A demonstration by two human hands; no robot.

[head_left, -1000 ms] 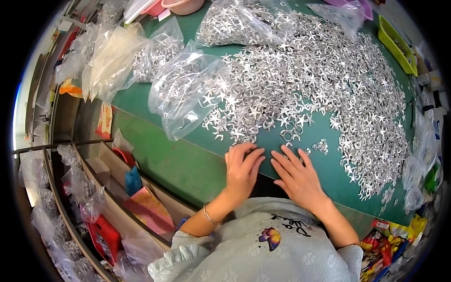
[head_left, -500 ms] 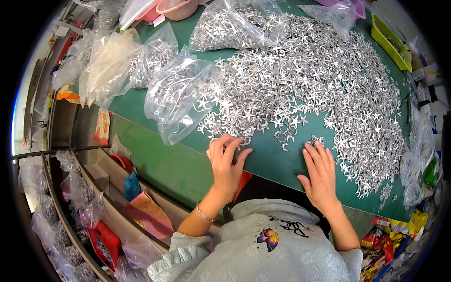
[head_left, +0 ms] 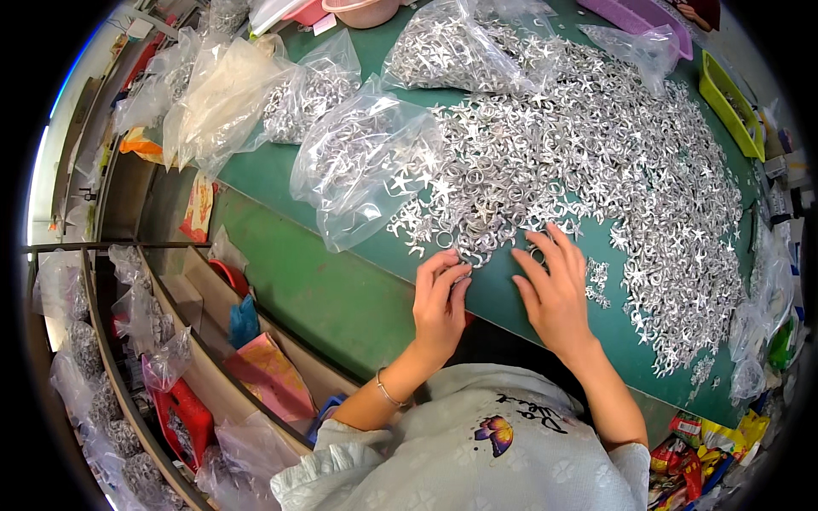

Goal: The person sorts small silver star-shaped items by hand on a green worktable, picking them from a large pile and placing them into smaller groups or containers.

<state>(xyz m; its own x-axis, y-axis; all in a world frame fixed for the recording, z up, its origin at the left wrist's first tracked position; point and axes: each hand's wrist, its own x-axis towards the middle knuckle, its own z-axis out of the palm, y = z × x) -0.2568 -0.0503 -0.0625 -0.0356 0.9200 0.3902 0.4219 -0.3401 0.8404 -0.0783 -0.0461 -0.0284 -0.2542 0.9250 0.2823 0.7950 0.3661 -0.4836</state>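
Observation:
A wide heap of small silver metal pieces (head_left: pixel 588 145), star shapes and rings among them, covers much of the green table (head_left: pixel 409 260). My left hand (head_left: pixel 439 302) is at the heap's near edge with its fingers curled and thumb close to the index finger. Whatever lies between those fingertips is too small to make out. To its right, my right hand (head_left: pixel 555 294) has its fingers spread and reaches down over a few loose rings (head_left: pixel 536 253) at the edge of the heap. A small separate cluster of silver pieces (head_left: pixel 597 283) lies just right of that hand.
Clear plastic bags of silver pieces (head_left: pixel 349 162) stand left of the heap, with a larger bag (head_left: pixel 452 51) behind. A purple basket (head_left: pixel 648 21) and a yellow-green tray (head_left: pixel 731 106) sit far right. Shelving with bagged pieces (head_left: pixel 128 358) runs along the left.
The view has shifted slightly. My right hand has moved left, from the small cluster to the loose rings, nearer my left hand. My left hand's thumb and fingers have drawn closer together.

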